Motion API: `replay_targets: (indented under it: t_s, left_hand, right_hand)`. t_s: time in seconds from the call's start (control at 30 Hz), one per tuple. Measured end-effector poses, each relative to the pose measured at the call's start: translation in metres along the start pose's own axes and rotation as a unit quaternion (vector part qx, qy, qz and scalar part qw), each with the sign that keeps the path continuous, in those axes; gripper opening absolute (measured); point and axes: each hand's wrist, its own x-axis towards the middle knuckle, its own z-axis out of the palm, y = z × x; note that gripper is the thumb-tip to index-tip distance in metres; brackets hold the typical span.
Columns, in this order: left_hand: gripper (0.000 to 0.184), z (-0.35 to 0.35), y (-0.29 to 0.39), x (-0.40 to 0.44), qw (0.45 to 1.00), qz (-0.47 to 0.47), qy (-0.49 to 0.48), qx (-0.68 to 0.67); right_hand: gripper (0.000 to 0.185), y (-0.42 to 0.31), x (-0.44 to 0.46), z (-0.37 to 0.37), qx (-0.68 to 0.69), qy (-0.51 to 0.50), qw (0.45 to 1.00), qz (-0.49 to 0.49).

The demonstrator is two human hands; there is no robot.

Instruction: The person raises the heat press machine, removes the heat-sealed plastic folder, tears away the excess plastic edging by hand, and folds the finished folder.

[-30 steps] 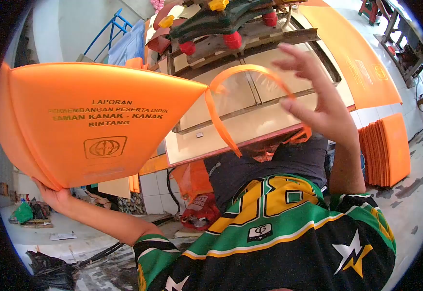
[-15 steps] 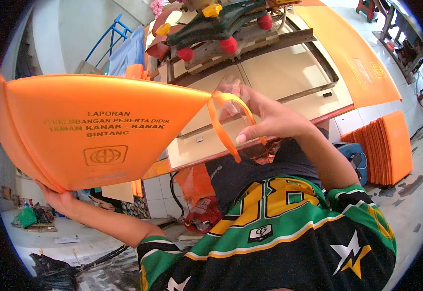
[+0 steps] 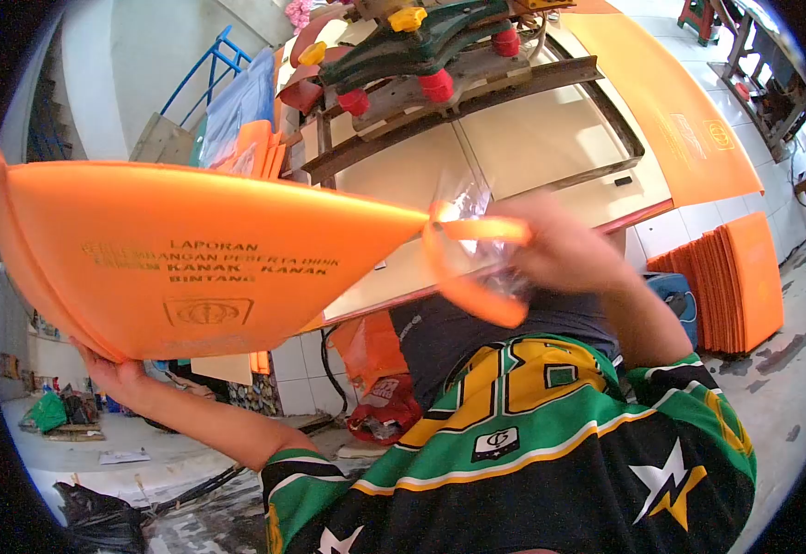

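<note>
An orange folder (image 3: 144,222) with printed lettering and an emblem is held up at the left, tilted. My left hand (image 3: 112,374) is closed on its lower left edge; the fingers behind it are partly hidden. Two orange straps (image 3: 472,300) hang out from the folder's right corner, blurred. Clear plastic (image 3: 463,198) shows beside them, stretching toward my right hand (image 3: 565,245). That hand is smeared by motion, its fingers curled in beside the upper strap and the plastic. Which of these it grips, I cannot make out.
Ahead stands a cream worktable (image 3: 551,125) carrying a metal frame (image 3: 458,115) and a green press (image 3: 421,55) with red and yellow knobs. An orange cover sheet (image 3: 671,102) lies on its right side. A stack of orange folders (image 3: 726,286) stands on the floor at right.
My right hand has moved right and its fingers have curled in. The folder's right corner has shifted right and slightly down, and the straps have swung outward to the right.
</note>
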Motion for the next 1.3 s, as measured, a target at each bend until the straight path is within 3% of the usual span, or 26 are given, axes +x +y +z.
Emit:
replay_targets:
  t_s: [0.03, 0.07, 0.1, 0.13, 0.17, 0.23, 0.3, 0.37, 0.43, 0.53, 0.67, 0.77, 0.83, 0.9, 0.97, 1.03, 1.17, 1.27, 1.3]
  left_hand:
    - [0.054, -0.002, 0.003, 0.001, 1.0, 0.01, -0.021, 0.007]
    - [0.054, 0.011, 0.017, -0.007, 0.998, -0.025, 0.066, -0.003]
    - [0.054, 0.018, 0.023, -0.013, 0.986, -0.06, 0.152, -0.015]
    - [0.055, 0.0, 0.024, -0.014, 0.992, 0.008, 0.122, 0.031]
    - [0.055, 0.0, 0.026, -0.017, 0.992, 0.005, 0.123, 0.034]
    - [0.058, -0.002, 0.035, -0.024, 0.985, 0.012, 0.169, 0.019]
    - [0.058, -0.017, 0.032, -0.023, 0.988, 0.028, 0.152, -0.003]
    - [0.057, -0.031, 0.03, -0.019, 0.99, 0.042, 0.134, -0.024]
    - [0.056, -0.032, 0.033, -0.02, 0.988, 0.04, 0.141, -0.041]
    - [0.057, 0.008, 0.033, -0.044, 0.981, 0.105, 0.161, 0.006]
    - [0.059, 0.006, 0.032, -0.051, 0.984, 0.116, 0.131, 0.024]
    - [0.06, 0.02, 0.035, -0.063, 0.984, 0.129, 0.122, 0.033]
    - [0.06, 0.02, 0.035, -0.066, 0.983, 0.113, 0.143, 0.035]
    - [0.059, 0.019, 0.033, -0.064, 0.984, 0.106, 0.142, 0.035]
    - [0.059, 0.019, 0.033, -0.065, 0.984, 0.099, 0.141, 0.041]
    - [0.06, 0.022, 0.033, -0.068, 0.984, 0.102, 0.137, 0.049]
    - [0.062, 0.029, 0.032, -0.073, 0.98, 0.11, 0.153, 0.066]
    - [0.064, 0.027, 0.031, -0.074, 0.979, 0.113, 0.149, 0.076]
    - [0.065, 0.029, 0.031, -0.076, 0.98, 0.115, 0.147, 0.074]
  right_hand:
    - [0.019, 0.028, -0.002, -0.032, -0.028, 0.04, 0.998, 0.046]
    - [0.029, 0.055, -0.004, -0.063, -0.052, 0.077, 0.991, 0.095]
    - [0.029, 0.065, -0.015, -0.091, -0.184, 0.183, 0.964, 0.059]
    - [0.027, 0.048, -0.025, -0.107, -0.147, 0.2, 0.963, 0.107]
    - [0.021, 0.058, -0.037, -0.122, -0.16, 0.224, 0.956, 0.105]
    - [0.016, 0.034, -0.051, -0.126, -0.089, 0.156, 0.969, 0.172]
    - [0.013, 0.028, -0.059, -0.113, -0.086, 0.118, 0.979, 0.143]
    - [0.015, 0.023, -0.062, -0.104, 0.031, 0.095, 0.978, 0.185]
    - [0.017, -0.001, -0.054, -0.082, 0.039, 0.121, 0.978, 0.166]
    - [0.02, -0.011, -0.04, -0.07, -0.099, 0.013, 0.995, 0.004]
    - [0.016, -0.024, -0.031, -0.049, -0.167, 0.017, 0.984, -0.063]
    - [0.014, -0.028, -0.026, -0.04, -0.1, -0.012, 0.994, -0.037]
    - [0.012, -0.024, -0.021, -0.033, -0.023, 0.026, 0.998, -0.059]
    - [0.01, -0.026, -0.017, -0.028, -0.047, 0.038, 0.996, -0.071]
    - [0.009, -0.023, -0.015, -0.019, 0.165, 0.1, 0.977, -0.097]
    - [0.014, -0.022, -0.012, -0.023, 0.152, 0.077, 0.977, -0.125]
    - [0.014, -0.023, -0.018, -0.015, 0.171, 0.144, 0.971, -0.086]
    - [0.016, -0.009, -0.019, -0.021, 0.1, 0.04, 0.985, -0.137]
    - [0.019, -0.011, -0.023, -0.023, 0.048, -0.013, 0.994, -0.1]
